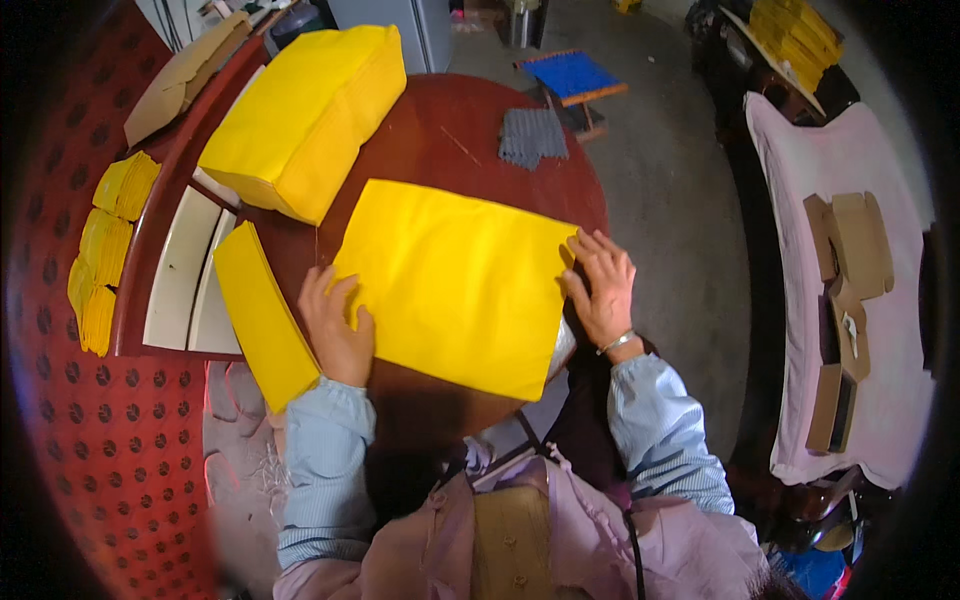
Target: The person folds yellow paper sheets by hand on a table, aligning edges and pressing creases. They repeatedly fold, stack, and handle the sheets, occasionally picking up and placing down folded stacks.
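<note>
A yellow rectangular sheet (455, 290), smooth and cloth-like, is spread on the dark red round table (430, 130). At its left edge is my left hand (340, 325), fingers apart and slightly bent, the thumb close to the edge. My right hand (602, 290) touches the sheet's upper right corner with its fingertips, thumb spread lower along the right edge. Left of my left hand lies a narrow yellow folded stack (262, 315), partly beside the wrist. Behind it stands a tall, thick stack of yellow sheets (300, 110).
A grey ribbed cloth (532, 137) lies at the table's far right, near a blue-topped stool (572, 76). Yellow bundles (105, 245) are at far left beside white drawers (183, 270). Right, opened cardboard boxes (858, 245) rest on a pale cloth-covered surface (800, 170).
</note>
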Demonstrator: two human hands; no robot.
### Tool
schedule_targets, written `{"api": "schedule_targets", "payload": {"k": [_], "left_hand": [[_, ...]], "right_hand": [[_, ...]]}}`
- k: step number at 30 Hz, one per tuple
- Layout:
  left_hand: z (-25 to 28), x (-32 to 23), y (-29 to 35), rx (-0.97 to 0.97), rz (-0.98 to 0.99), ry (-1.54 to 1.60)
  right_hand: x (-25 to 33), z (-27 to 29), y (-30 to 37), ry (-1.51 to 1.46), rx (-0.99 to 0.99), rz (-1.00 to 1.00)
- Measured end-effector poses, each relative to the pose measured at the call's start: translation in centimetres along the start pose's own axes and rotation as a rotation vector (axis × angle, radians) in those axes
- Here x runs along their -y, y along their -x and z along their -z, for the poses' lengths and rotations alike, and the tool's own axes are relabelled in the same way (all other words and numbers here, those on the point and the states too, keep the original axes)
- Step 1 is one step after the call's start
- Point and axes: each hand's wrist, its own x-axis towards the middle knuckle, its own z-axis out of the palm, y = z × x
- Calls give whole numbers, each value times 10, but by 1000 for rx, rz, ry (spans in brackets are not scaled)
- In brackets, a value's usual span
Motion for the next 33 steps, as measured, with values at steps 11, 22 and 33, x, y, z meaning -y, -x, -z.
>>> {"api": "schedule_targets", "payload": {"k": [11, 22, 33], "left_hand": [[-33, -138, 103, 332, -34, 784], [-50, -126, 115, 278, -44, 766], [-51, -114, 114, 362, -85, 792]], "right_hand": [[57, 60, 69, -577, 352, 180], [40, 49, 74, -584, 460, 245], [41, 44, 75, -653, 440, 193]]}}
